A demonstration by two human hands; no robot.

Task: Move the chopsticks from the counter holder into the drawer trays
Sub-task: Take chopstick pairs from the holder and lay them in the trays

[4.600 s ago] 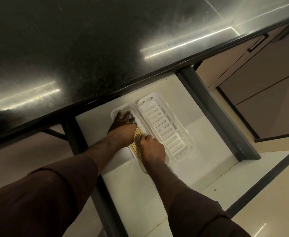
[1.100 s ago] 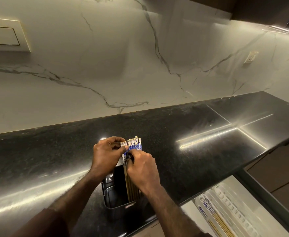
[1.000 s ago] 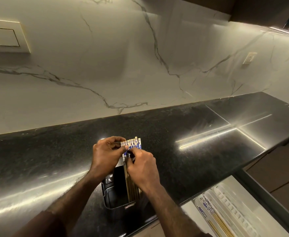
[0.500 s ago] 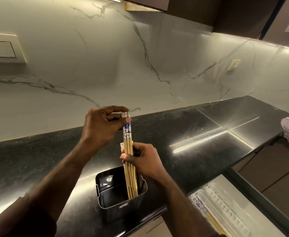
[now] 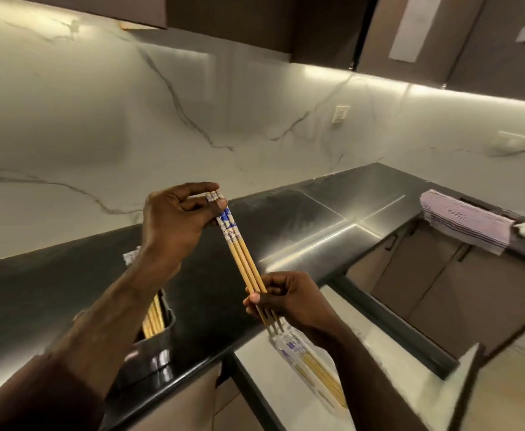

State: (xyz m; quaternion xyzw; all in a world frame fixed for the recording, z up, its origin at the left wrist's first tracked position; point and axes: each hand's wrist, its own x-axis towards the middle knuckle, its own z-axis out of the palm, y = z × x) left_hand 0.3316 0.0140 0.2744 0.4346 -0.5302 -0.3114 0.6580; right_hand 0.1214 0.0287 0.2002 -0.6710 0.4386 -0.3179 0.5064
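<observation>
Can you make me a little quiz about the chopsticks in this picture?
1. True or false: both hands hold one bunch of chopsticks.
2. Which hand pinches the blue-patterned end: A) left hand B) right hand?
3. Fill in: more chopsticks stand in the dark ____ on the counter.

Key: 1 true. 2 A. 3 holder.

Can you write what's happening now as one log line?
left hand: pinches chopsticks top | right hand: grips lower end | holder: more inside | drawer: open
</observation>
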